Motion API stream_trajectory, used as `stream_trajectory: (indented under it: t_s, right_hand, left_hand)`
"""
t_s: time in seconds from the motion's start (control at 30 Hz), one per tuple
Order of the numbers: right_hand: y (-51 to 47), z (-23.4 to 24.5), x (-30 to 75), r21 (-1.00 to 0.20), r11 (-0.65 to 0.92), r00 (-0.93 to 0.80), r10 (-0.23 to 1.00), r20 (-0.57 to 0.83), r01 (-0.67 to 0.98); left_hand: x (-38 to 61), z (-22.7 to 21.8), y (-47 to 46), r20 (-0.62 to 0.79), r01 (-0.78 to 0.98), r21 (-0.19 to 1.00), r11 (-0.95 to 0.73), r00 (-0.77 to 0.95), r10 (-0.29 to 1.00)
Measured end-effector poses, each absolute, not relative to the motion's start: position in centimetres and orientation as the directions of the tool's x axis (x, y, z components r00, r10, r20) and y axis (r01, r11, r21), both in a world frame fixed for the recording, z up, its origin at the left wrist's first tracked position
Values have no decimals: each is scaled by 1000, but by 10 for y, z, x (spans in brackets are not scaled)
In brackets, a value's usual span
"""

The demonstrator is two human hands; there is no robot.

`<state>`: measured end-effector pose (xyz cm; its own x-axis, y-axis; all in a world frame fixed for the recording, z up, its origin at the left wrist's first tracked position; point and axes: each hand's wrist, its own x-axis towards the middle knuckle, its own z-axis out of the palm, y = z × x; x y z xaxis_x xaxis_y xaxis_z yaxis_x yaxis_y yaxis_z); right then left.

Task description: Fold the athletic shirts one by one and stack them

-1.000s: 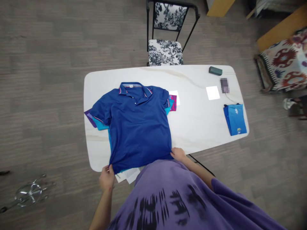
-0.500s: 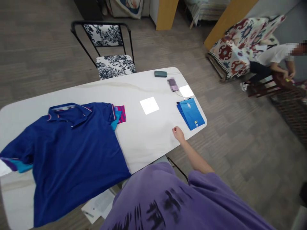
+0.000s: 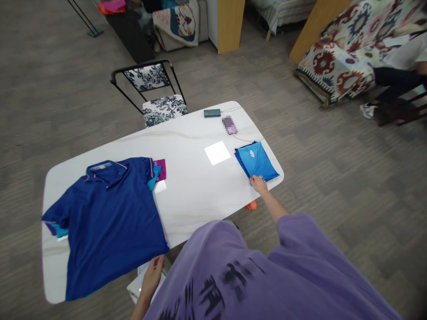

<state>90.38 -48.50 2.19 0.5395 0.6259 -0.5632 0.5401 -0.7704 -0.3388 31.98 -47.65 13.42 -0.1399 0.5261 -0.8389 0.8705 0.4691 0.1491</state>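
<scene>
At the white table's [image 3: 190, 200] near right corner, the right hand [image 3: 259, 183] pinches the near edge of a folded blue cloth [image 3: 255, 159]; so slight a hold could let it unfold. A cable [image 3: 247, 139] just beyond might snag. Left hand [image 3: 154, 270], curled, is beside the navy polo shirt's [image 3: 113, 226] hem; contact unclear. A dark green case [image 3: 212, 113] lies near the far edge.

This looks like a lived-in room of a home. A boldly patterned throw [image 3: 343, 60] covers a seat at upper right, a striped cover [image 3: 290, 15] drapes legged furniture at top, and a print-upholstered chair [image 3: 163, 109] stands by a white table [image 3: 187, 200] on plank-look flooring [image 3: 320, 151].
</scene>
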Motion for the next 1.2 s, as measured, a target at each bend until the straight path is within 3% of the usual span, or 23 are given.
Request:
stream_trajectory:
  t_s: [0.1, 0.2, 0.27, 0.37, 0.43, 0.5, 0.6, 0.67, 0.8, 0.9, 0.97, 1.1, 1.2]
  right_hand:
    - [-508, 38, 872, -465, -667, 476, 743, -471, 581]
    - [-542, 66, 813, -752, -338, 223, 941, -255, 566]
    - [-567, 91, 772, -897, -83, -72, 989, -126, 433]
    - [-600, 122, 733, -970, -42, -319, 940, -119, 240]
    - [-616, 131, 728, -970, -134, -231, 956, -181, 203]
    - [-626, 130, 738, -948, -246, -15, 967, -254, 200]
    - [-619, 119, 760, -907, -375, 256, 911, -322, 194]
    - [-593, 115, 768, -905, -381, 314, 897, -311, 189]
    - [-499, 131, 746, -971, -228, 241, 949, -204, 76]
    - [-427, 162, 693, -972, -191, 121, 971, -208, -141]
    - [-393, 185, 648, -955, -220, 69, 969, -238, -197]
    - [-360, 223, 566, -976, -193, 20, 980, -196, -99]
    - [-350, 246, 512, -992, -126, -41, 991, -125, -19]
  left_hand:
    - [375, 100, -453, -828, 720, 352, 598, -58, 557]
    - [462, 68, -431, -850, 597, 468, 652, 104, 516]
    - [523, 58, -425, -876, 477, 481, 736, 239, 418]
    - [588, 63, -423, -846, 168, 380, 910, 460, 269]
    - [602, 74, -417, -816, 50, 376, 925, 491, 305]
    - [594, 88, -405, -798, -23, 436, 900, 452, 398]
    - [556, 118, -380, -676, -144, 603, 785, 429, 599]
    - [524, 143, -364, -544, -194, 707, 681, 466, 698]
    - [463, 194, -351, -418, -236, 759, 606, 537, 733]
    - [419, 219, -351, -413, -208, 821, 532, 426, 805]
    - [385, 227, -351, -363, -194, 881, 430, 305, 881]
    - [298, 238, -343, -248, -279, 925, 260, 76, 966]
    - [225, 246, -337, -291, -354, 886, 299, 76, 954]
